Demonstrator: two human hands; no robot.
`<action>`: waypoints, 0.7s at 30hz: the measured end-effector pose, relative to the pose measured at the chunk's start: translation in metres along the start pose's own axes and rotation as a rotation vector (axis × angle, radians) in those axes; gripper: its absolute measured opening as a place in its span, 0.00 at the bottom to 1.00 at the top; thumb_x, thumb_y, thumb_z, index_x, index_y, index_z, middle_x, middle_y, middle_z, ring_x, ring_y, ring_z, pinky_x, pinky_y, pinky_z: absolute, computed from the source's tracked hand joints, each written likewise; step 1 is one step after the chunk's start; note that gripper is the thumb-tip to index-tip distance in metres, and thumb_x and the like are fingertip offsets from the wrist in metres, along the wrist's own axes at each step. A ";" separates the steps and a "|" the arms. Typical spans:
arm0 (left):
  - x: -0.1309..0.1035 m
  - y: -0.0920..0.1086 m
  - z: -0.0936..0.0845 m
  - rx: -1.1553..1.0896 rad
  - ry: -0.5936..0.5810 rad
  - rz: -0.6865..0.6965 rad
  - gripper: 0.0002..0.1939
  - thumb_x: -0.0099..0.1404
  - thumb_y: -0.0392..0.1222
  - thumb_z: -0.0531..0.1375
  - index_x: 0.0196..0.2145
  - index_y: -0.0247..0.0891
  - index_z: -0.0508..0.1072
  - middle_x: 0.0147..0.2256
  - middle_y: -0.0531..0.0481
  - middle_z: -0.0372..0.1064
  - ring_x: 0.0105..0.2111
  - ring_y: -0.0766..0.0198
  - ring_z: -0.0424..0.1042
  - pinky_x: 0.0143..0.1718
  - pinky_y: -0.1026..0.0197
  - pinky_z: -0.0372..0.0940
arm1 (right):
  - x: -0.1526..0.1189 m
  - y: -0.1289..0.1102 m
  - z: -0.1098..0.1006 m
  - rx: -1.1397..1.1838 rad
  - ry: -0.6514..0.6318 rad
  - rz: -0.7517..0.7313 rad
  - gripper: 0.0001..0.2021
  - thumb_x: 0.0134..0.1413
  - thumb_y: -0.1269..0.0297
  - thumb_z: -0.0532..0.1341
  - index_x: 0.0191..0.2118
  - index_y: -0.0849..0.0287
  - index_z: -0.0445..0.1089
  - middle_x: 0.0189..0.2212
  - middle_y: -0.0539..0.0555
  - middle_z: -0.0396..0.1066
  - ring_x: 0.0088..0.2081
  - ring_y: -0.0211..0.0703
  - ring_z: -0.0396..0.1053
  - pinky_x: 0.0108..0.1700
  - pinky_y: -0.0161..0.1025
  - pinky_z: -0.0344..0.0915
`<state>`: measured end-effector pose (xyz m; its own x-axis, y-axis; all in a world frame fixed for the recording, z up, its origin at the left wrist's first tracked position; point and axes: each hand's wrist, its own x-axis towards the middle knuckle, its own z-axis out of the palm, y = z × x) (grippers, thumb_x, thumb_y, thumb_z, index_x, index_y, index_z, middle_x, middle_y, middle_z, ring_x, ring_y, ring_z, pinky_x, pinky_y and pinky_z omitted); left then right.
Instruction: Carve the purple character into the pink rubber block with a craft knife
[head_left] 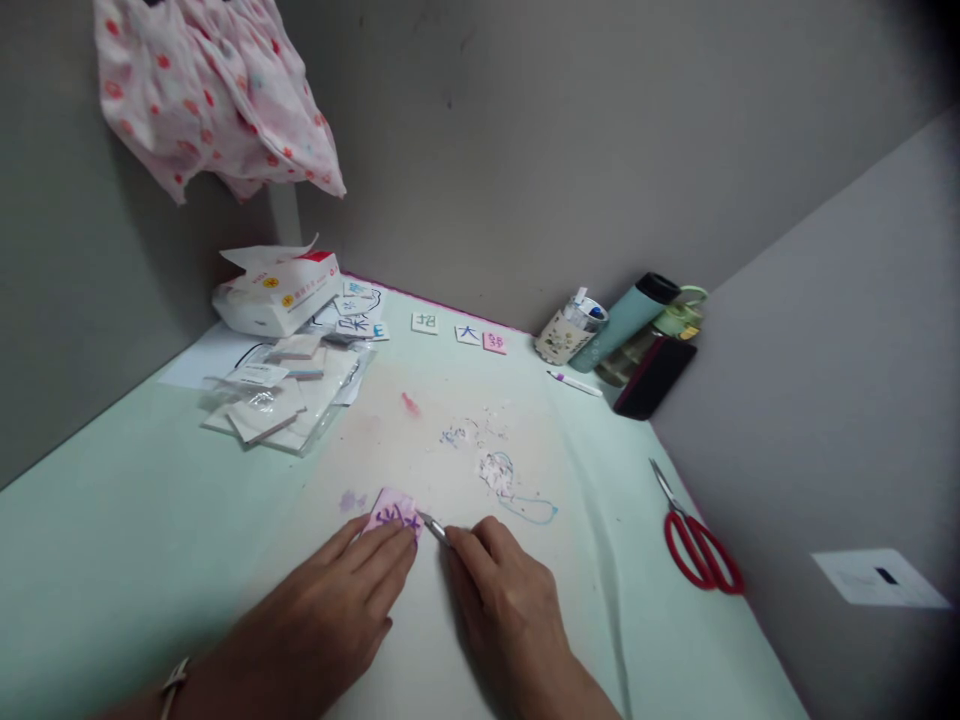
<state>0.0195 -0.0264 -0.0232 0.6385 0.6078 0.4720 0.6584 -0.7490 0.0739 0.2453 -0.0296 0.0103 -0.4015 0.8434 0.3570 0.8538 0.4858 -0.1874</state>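
Note:
A pink square block [397, 506] with purple written strokes lies on the work surface, partly covered by my left hand [356, 580]. The fingers of that hand are stretched together over its near side and hold it down. My right hand [499, 590] is closed around a slim metal craft knife [436, 528], whose tip meets the block's right edge. Beyond the hands, dark shavings [496, 472] are scattered on the surface. Farther back stand small marked squares: a greenish one [424, 322], a white one [468, 335] and a pink one [494, 343].
Plastic-wrapped pale blocks [281, 395] and a tissue pack [277, 290] lie at the left. A pen cup [562, 335], teal bottle [626, 320], dark phone [655, 378] and marker [574, 384] are at back right. Red-handled scissors [697, 545] lie right. Spotted cloth [217, 90] hangs above.

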 end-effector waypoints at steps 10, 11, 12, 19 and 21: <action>-0.003 0.000 0.003 0.014 -0.035 0.003 0.19 0.76 0.40 0.56 0.60 0.33 0.74 0.58 0.43 0.76 0.58 0.55 0.73 0.65 0.51 0.56 | 0.004 -0.002 -0.003 0.167 0.000 0.079 0.13 0.71 0.72 0.52 0.43 0.58 0.74 0.30 0.52 0.68 0.25 0.39 0.68 0.27 0.34 0.62; -0.003 0.000 0.004 0.008 -0.024 -0.002 0.19 0.76 0.40 0.55 0.60 0.33 0.73 0.58 0.43 0.76 0.58 0.55 0.72 0.66 0.51 0.56 | 0.004 -0.002 -0.004 0.184 -0.009 0.092 0.12 0.71 0.71 0.52 0.43 0.58 0.74 0.30 0.51 0.68 0.26 0.39 0.68 0.27 0.34 0.62; -0.004 0.000 0.004 0.001 -0.017 -0.003 0.19 0.77 0.40 0.54 0.60 0.33 0.73 0.58 0.43 0.76 0.58 0.56 0.72 0.66 0.51 0.55 | 0.003 -0.002 -0.004 0.197 -0.019 0.103 0.12 0.71 0.71 0.53 0.42 0.57 0.75 0.30 0.51 0.68 0.26 0.39 0.69 0.27 0.34 0.62; 0.008 -0.002 -0.009 0.057 0.012 0.043 0.18 0.78 0.39 0.52 0.56 0.33 0.78 0.55 0.44 0.79 0.54 0.57 0.74 0.62 0.53 0.56 | 0.004 -0.003 -0.002 0.100 -0.013 0.088 0.13 0.70 0.72 0.52 0.42 0.58 0.74 0.29 0.51 0.67 0.24 0.39 0.66 0.25 0.35 0.58; 0.012 -0.002 -0.015 0.073 0.028 0.054 0.20 0.79 0.38 0.49 0.53 0.32 0.79 0.53 0.44 0.80 0.53 0.57 0.75 0.60 0.53 0.57 | 0.005 0.000 -0.002 0.038 0.022 0.076 0.14 0.70 0.73 0.51 0.42 0.58 0.74 0.29 0.52 0.68 0.24 0.39 0.66 0.24 0.34 0.57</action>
<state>0.0199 -0.0212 -0.0045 0.6632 0.5587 0.4980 0.6514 -0.7586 -0.0164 0.2439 -0.0261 0.0135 -0.3279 0.8734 0.3602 0.8683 0.4288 -0.2494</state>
